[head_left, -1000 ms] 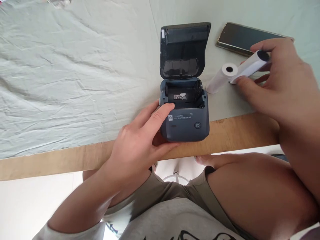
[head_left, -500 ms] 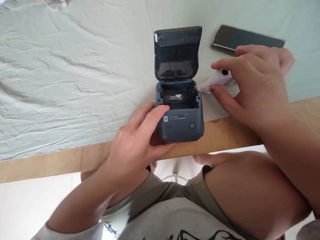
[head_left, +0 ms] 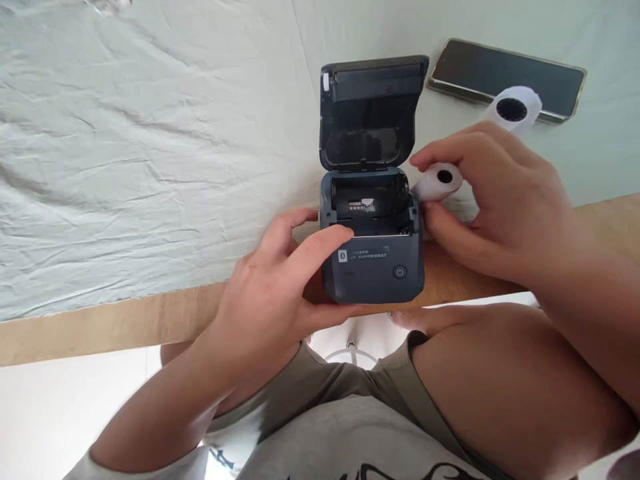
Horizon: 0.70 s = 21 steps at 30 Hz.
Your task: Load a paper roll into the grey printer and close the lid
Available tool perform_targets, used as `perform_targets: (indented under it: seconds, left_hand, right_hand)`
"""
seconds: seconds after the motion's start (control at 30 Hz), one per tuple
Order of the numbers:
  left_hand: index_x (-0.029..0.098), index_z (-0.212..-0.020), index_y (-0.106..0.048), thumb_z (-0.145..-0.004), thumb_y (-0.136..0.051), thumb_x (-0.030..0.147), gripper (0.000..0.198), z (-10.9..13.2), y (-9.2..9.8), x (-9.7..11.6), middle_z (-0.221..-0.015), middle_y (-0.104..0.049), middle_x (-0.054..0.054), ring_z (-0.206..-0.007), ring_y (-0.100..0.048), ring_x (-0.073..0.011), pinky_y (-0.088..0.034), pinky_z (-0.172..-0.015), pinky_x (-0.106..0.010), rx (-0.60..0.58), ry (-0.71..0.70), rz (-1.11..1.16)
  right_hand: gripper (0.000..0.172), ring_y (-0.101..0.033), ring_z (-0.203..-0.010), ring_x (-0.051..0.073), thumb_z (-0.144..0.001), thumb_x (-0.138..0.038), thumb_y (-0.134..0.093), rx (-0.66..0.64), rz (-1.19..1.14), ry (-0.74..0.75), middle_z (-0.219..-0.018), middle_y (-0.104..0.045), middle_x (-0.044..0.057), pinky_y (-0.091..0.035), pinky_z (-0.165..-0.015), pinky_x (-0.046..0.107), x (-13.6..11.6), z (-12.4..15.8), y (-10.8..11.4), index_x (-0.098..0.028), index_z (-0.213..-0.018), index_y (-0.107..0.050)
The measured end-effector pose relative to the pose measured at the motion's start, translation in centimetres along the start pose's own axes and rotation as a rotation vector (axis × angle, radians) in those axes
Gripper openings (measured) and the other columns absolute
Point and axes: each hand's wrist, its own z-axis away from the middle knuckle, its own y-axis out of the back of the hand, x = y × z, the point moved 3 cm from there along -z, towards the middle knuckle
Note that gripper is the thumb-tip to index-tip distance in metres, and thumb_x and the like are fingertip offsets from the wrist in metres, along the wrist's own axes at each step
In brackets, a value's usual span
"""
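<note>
A dark blue-grey portable label printer (head_left: 373, 283) has its black lid (head_left: 370, 113) swung up and its inner bay bare, with a small printed label inside. My left hand (head_left: 273, 273) grips the printer's left side, thumb on the front rim of the bay and fingers around the body. At the printer's right side is a small white paper roll (head_left: 431, 183), its dark core hole facing up. My right hand (head_left: 505, 193) has it between thumb and forefinger, close against the printer. Another, larger white roll (head_left: 530, 110) stands behind my right hand.
A phone (head_left: 505, 73) in a clear case lies at the back right, partly behind the larger roll. Pale green cloth (head_left: 150, 167) covers the table, with a bare wooden edge (head_left: 125, 313) at the front. Something clear and shiny (head_left: 113, 5) lies at the far left.
My left hand and the printer have shifted slightly right and nearer to me. My right hand has come down with the small roll toward the printer, uncovering the larger roll by the phone.
</note>
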Motion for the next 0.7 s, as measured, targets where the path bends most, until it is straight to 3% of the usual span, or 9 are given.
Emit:
perform_targets:
  seconds: [0.13,0.3,0.43,0.6,0.7]
  left_hand:
    - [0.033,-0.147,-0.072,-0.085,-0.111,0.047,0.075,-0.4,0.1,0.1,-0.159,-0.072,-0.008,-0.093,-0.083,-0.0186,-0.063,-0.071,-0.029,-0.038,-0.029,-0.057]
    - [0.034,-0.153,-0.064,-0.091,-0.107,0.046,0.076,-0.3,0.3,0.0,-0.161,-0.069,-0.009,-0.091,-0.08,-0.0177,-0.062,-0.071,-0.029,-0.051,-0.072,-0.058]
    - [0.035,-0.153,-0.061,-0.086,-0.111,0.042,0.083,-0.2,0.2,0.0,-0.16,-0.069,-0.009,-0.084,-0.079,-0.0158,-0.063,-0.07,-0.03,-0.048,-0.085,-0.07]
    - [0.027,-0.16,-0.058,-0.082,-0.112,0.056,0.099,-0.3,-0.1,0.0,-0.159,-0.072,-0.016,-0.102,-0.086,-0.0265,-0.069,-0.078,-0.036,-0.026,-0.097,-0.083]
    - [0.026,-0.16,-0.061,-0.085,-0.11,0.057,0.096,-0.3,-0.1,-0.1,-0.159,-0.072,-0.016,-0.099,-0.086,-0.027,-0.07,-0.075,-0.037,-0.031,-0.098,-0.089]
  right_hand:
    - [0.037,-0.076,-0.111,0.019,-0.11,-0.027,-0.058,-0.07,-0.038,0.024,-0.13,-0.071,0.009,-0.068,-0.085,0.035,0.6,0.1,-0.4,-0.025,-0.146,-0.063]
    - [0.043,-0.071,-0.103,0.017,-0.104,-0.022,-0.059,-0.037,-0.049,-0.041,-0.123,-0.069,0.006,-0.066,-0.082,0.036,0.4,0.1,-0.2,-0.029,-0.146,-0.065]
    - [0.046,-0.07,-0.103,0.019,-0.099,-0.02,-0.059,-0.054,-0.067,-0.065,-0.121,-0.07,0.006,-0.064,-0.082,0.039,0.6,0.1,-0.2,-0.027,-0.144,-0.062]
    - [0.041,-0.068,-0.1,0.019,-0.103,-0.027,-0.061,-0.096,-0.077,-0.045,-0.122,-0.07,0.006,-0.061,-0.079,0.039,1.4,0.1,-0.4,-0.028,-0.143,-0.063]
    - [0.041,-0.07,-0.106,0.02,-0.106,-0.032,-0.063,-0.121,-0.113,-0.051,-0.127,-0.07,0.007,-0.064,-0.082,0.039,1.6,0.2,-0.6,-0.029,-0.147,-0.063]
